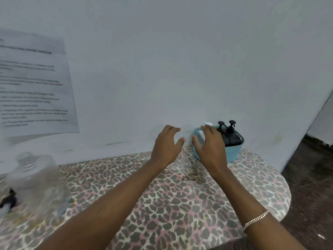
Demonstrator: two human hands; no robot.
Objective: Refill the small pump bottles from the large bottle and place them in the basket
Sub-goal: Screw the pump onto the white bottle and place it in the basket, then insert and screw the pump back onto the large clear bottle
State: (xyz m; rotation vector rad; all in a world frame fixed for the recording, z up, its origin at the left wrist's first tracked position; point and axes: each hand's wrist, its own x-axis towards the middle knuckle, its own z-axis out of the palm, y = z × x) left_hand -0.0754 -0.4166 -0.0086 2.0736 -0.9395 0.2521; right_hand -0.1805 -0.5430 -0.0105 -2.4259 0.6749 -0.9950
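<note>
the large bottle (34, 179), clear and uncapped, stands blurred at the left of the leopard-print surface (180, 195); it looks thin-walled and likely light, best held round the body. the left hand (166, 143) hovers wide, holding nothing. the right hand (210, 145), fingers spread, is over the basket (234, 152) rim by a pale pump bottle (200, 133); two black pump bottles (231, 135) stand inside, probably slick, best taken by the neck.

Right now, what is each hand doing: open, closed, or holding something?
Left hand: open, fingers spread, holding nothing.
Right hand: open, in front of the blue basket, gripping nothing.
</note>
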